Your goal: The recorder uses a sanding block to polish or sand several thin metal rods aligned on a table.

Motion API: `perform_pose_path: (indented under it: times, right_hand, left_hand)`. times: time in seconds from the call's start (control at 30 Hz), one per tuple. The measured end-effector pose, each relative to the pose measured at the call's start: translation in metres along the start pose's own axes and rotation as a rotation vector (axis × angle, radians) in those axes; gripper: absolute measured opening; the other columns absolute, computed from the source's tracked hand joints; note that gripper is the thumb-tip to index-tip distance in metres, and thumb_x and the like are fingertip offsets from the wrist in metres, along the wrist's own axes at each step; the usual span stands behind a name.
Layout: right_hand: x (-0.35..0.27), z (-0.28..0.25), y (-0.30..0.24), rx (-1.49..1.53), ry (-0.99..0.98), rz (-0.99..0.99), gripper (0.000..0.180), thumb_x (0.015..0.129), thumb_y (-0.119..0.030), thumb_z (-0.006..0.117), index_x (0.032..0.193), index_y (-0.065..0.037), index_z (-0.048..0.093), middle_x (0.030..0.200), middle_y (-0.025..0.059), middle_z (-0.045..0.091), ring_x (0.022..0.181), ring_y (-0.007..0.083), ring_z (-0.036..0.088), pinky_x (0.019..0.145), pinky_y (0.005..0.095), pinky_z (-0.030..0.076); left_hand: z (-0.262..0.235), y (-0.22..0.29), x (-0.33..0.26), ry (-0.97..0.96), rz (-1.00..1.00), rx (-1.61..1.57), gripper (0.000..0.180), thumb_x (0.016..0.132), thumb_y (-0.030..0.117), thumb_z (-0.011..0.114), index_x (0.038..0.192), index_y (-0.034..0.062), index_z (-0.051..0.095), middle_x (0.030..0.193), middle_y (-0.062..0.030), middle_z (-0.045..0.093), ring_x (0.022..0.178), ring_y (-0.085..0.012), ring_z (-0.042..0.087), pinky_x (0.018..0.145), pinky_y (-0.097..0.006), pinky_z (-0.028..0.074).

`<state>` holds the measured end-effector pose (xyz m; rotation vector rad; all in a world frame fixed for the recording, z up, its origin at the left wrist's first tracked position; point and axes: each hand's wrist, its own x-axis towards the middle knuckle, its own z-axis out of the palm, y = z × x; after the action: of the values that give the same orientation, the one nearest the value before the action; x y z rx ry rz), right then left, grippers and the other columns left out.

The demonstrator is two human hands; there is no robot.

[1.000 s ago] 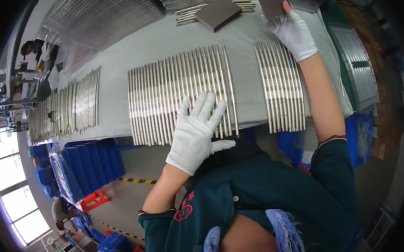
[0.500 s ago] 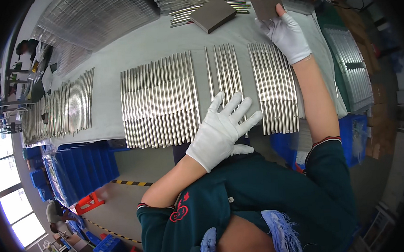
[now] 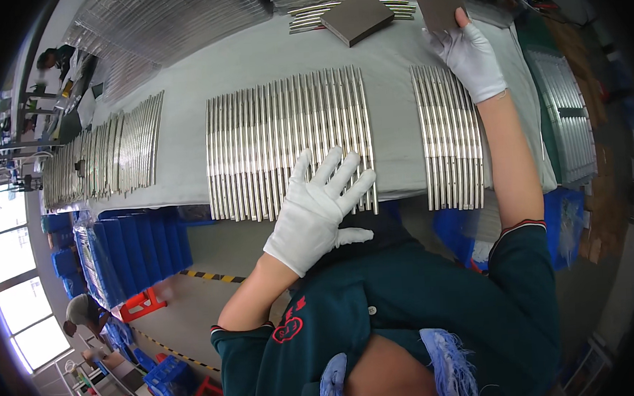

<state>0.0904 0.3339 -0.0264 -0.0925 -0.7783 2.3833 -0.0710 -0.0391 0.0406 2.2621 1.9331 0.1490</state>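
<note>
Under the spread fingers of my left hand (image 3: 316, 205), in a white glove, lies a wide row of shiny metal rods (image 3: 257, 144). The palm is over the rods' near ends, at the table's front edge. My right hand (image 3: 473, 59), also gloved but with a bare thumb tip showing, grips a dark grey-brown rectangular block (image 3: 437, 4) at the far right; the block's upper end runs out of the picture. A narrower group of rods (image 3: 452, 148) lies apart, below my right hand. Another grey-brown block (image 3: 356, 19) rests on several rods at the back.
The table has a pale cloth (image 3: 391, 115). Clear plastic trays (image 3: 171, 23) are stacked at the far left, and more rods (image 3: 107, 159) lie at the left end. Blue crates (image 3: 144, 243) stand below the front edge. Other people (image 3: 86, 314) are in the left background.
My left hand has moved left. The few rods that lay apart in the middle now sit against the wide row. My right hand still holds the block; the whole view has shifted slightly.
</note>
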Motion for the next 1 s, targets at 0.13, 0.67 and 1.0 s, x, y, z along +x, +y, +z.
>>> perform_pose_path:
  times: [0.13,0.67,1.0]
  right_hand:
    - [-0.001,0.016,0.01,-0.069,-0.004,-0.042,0.039,0.102,-0.023,0.06,0.136,-0.005,0.055,0.127,0.0126,0.066,0.112,0.0253,0.067,0.102,0.042,0.055]
    - [-0.002,0.011,0.003,0.061,-0.15,0.026,0.029,0.104,-0.02,0.056,0.128,-0.004,0.059,0.125,0.0139,0.069,0.116,0.0279,0.066,0.107,0.0486,0.05]
    - [-0.006,0.015,0.009,0.015,-0.088,0.021,0.03,0.104,-0.019,0.057,0.13,-0.005,0.056,0.128,0.0118,0.066,0.114,0.0274,0.066,0.104,0.047,0.054]
  left_hand:
    - [0.006,0.01,0.011,0.059,0.04,-0.064,0.091,0.071,0.06,0.077,0.144,0.013,0.049,0.146,-0.0153,0.049,0.139,-0.0377,0.044,0.117,-0.056,0.03]
    - [0.003,-0.02,-0.031,0.15,-0.264,0.053,0.1,0.065,0.062,0.08,0.144,0.0079,0.049,0.144,-0.0264,0.046,0.139,-0.0437,0.039,0.115,-0.058,0.029]
    - [0.006,-0.005,-0.012,0.082,-0.123,-0.004,0.1,0.064,0.064,0.079,0.144,0.0121,0.049,0.146,-0.0211,0.048,0.139,-0.0395,0.042,0.113,-0.059,0.03]
